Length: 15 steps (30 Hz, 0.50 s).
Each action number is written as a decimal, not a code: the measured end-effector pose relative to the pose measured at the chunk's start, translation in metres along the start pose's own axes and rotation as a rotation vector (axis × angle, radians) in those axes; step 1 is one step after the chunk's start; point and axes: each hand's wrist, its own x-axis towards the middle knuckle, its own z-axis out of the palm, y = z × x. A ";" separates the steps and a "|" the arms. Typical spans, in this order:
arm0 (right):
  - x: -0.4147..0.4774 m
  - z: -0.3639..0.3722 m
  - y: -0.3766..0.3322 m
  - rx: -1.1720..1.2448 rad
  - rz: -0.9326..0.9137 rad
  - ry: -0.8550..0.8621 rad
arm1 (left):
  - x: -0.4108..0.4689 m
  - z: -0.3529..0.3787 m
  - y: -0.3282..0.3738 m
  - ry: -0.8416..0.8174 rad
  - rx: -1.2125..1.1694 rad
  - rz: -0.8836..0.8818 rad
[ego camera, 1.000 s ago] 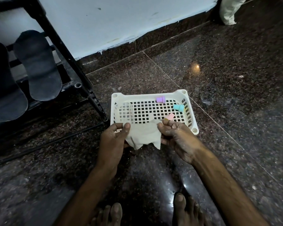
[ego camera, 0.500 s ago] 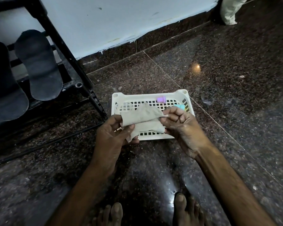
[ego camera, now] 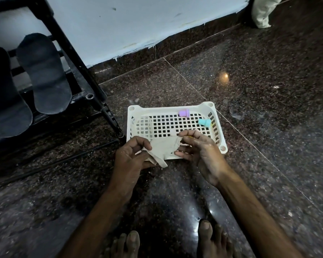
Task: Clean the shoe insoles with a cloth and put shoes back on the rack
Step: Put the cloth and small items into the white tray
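Note:
A small beige cloth (ego camera: 162, 148) is stretched between both hands over the near edge of a white plastic basket (ego camera: 220, 147). My left hand (ego camera: 131, 157) pinches its left end with curled fingers. My right hand (ego camera: 199, 148) pinches the right corner between thumb and fingertips. Two dark shoes (ego camera: 43, 75) stand sole-out on the black rack (ego camera: 71, 53) at the left, one of them (ego camera: 4, 95) partly cut off by the frame edge.
A purple piece (ego camera: 184, 113) and a teal piece (ego camera: 204, 122) lie in the basket. The dark granite floor (ego camera: 268, 108) spreads to the right. My bare feet (ego camera: 211, 237) are at the bottom. A white wall (ego camera: 138, 21) runs behind, a pale bag (ego camera: 263, 12) at top right.
The cloth, first hanging open from both hands, was folded over at the basket and is now pulled into a narrower strip; both hands dropped slightly toward the basket's near edge.

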 end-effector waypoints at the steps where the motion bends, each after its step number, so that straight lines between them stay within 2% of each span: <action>1: -0.001 0.001 0.001 -0.011 0.027 -0.027 | 0.000 0.000 0.000 -0.014 -0.008 -0.009; 4: -0.002 0.000 0.005 -0.154 0.045 -0.078 | -0.002 -0.004 -0.004 -0.061 -0.044 -0.039; 8: -0.001 -0.002 0.002 -0.231 -0.114 -0.012 | -0.004 -0.012 -0.011 -0.116 -0.091 -0.099; 13: -0.002 0.003 -0.014 -0.443 -0.258 -0.042 | 0.008 -0.016 -0.012 -0.141 0.094 -0.146; 15: 0.002 0.006 -0.017 -0.533 -0.303 -0.071 | 0.011 -0.010 -0.007 -0.154 0.168 -0.103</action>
